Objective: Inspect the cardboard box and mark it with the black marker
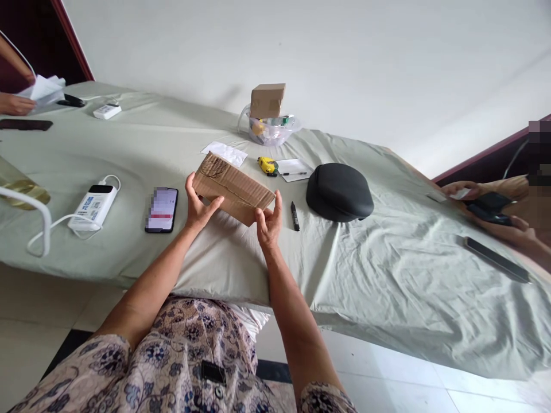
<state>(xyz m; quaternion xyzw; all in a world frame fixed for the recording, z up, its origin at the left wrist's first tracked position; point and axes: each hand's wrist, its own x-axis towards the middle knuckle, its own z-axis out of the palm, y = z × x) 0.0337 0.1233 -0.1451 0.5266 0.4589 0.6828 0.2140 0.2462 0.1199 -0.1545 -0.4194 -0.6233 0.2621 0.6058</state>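
A flat brown cardboard box (235, 186) is held above the table's near edge, tilted with its right end lower. My left hand (198, 206) grips its left end, thumb on the near face and fingers behind. At the box's right end, my right hand (269, 222) holds it from below with the fingers curled up around the edge. Both forearms reach up from my lap.
The table has a pale green cloth (379, 258). On it lie a phone (162, 209), a white power bank with cable (93, 206), a black marker (295, 216), a black oval case (339, 192), a yellow tape measure (267, 165), papers, and a small box on a plastic bowl (267, 115). Other people's hands show at far left (15, 103) and far right (482, 201).
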